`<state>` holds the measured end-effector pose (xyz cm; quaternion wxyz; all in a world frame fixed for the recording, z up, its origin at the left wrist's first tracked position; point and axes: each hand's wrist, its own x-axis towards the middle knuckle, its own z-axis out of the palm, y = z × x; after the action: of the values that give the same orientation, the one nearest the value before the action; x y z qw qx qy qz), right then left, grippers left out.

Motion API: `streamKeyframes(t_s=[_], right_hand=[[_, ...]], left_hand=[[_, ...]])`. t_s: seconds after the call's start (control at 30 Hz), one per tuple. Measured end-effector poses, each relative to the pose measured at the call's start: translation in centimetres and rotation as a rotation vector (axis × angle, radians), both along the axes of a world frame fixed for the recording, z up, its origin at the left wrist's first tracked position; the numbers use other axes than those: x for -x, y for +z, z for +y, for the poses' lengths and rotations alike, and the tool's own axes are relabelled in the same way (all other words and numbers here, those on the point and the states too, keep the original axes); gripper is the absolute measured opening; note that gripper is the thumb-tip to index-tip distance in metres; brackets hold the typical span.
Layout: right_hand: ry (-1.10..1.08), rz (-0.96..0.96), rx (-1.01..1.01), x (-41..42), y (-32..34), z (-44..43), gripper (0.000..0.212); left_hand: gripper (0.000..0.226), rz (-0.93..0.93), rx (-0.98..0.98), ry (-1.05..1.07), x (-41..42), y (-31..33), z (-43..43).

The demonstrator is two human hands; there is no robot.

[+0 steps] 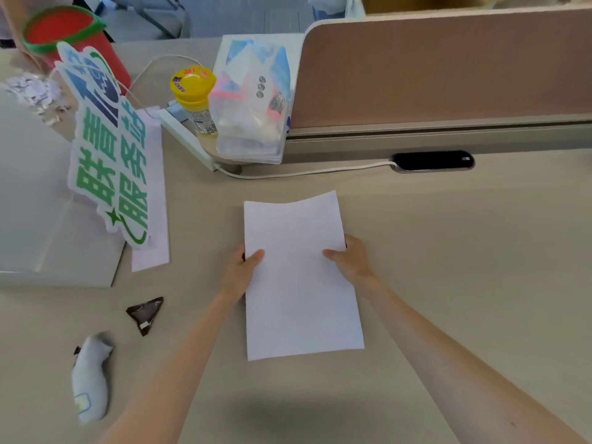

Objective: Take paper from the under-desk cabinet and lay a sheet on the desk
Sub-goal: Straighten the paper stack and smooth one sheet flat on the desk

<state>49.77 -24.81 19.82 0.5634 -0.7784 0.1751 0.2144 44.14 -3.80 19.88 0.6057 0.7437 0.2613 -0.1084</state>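
A white sheet of paper [299, 277] is over the middle of the beige desk [464, 251], long side running away from me, its far edge slightly curled up. My left hand [242, 270] pinches its left edge with the thumb on top. My right hand [350, 259] grips its right edge the same way. I cannot tell whether the sheet rests flat on the desk or hovers just above it. The under-desk cabinet is out of view.
A green-lettered cut-out sign [110, 149] leans at the left on a grey board [41, 219]. Behind the sheet: a yellow-capped bottle [195, 97], a plastic bag of items [253, 100], a white cable [304, 172], a partition [448, 68]. A dark triangular wrapper [145, 314] and a pale pouch [91, 376] lie front-left.
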Motion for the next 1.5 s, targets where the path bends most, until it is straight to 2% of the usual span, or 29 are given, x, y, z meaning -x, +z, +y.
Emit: streamKeyframes(t_s=[0.1,0.2,0.33,0.5,0.7,0.83,0.93,1.0,1.03,1.1,1.2,1.3,1.5], right_hand=[[0.075,-0.024,0.237,-0.2,-1.3,0.2,0.024],[0.087,-0.045,0.344,-0.2,-2.0,0.4,0.027],[0.064,-0.081,0.446,0.0,-2.2,0.6,0.041],[0.021,-0.132,0.493,0.6,-2.2,1.0,0.045],[0.023,-0.162,0.526,1.5,-2.5,1.5,0.044],[0.08,-0.175,0.485,1.9,-2.5,1.0,0.046],[0.115,-0.145,0.447,1.7,-2.2,0.5,0.046],[0.148,-0.176,0.472,1.7,-1.8,0.5,0.043],[0.177,-0.226,0.51,1.7,-1.5,0.5,0.042],[0.281,-0.367,0.622,1.4,-1.2,0.7,0.043],[0.47,-0.555,0.744,1.0,-1.5,1.6,0.051],[0.615,-0.625,0.807,0.6,-3.1,2.5,0.057],[0.718,-0.61,0.878,0.9,-6.3,2.0,0.06]], left_hand=[[0.027,0.003,-0.157,-0.019,-0.5,-1.3,0.2],[0.03,0.021,-0.329,-0.035,-0.9,-2.7,0.7],[0.031,0.036,-0.448,0.031,-1.0,-4.0,0.7],[0.041,-0.007,-0.455,0.154,-0.9,-4.4,0.3],[0.042,-0.006,-0.523,0.165,-1.0,-3.6,-0.5],[0.042,-0.002,-0.462,0.137,-0.8,-4.2,0.4],[0.031,0.001,-0.374,0.11,-0.9,-3.6,0.9],[0.024,-0.047,-0.462,0.063,-0.8,-2.5,0.7],[0.023,-0.086,-0.57,0.029,-0.8,-2.1,0.6],[0.027,-0.195,-0.803,-0.074,-1.0,-1.2,0.0],[0.042,-0.37,-0.989,-0.35,-1.4,-1.7,-1.2],[0.054,-0.396,-1.079,-0.586,-1.8,-4.1,-1.7],[0.058,-0.306,-1.129,-0.667,-1.3,-6.9,-1.6]])
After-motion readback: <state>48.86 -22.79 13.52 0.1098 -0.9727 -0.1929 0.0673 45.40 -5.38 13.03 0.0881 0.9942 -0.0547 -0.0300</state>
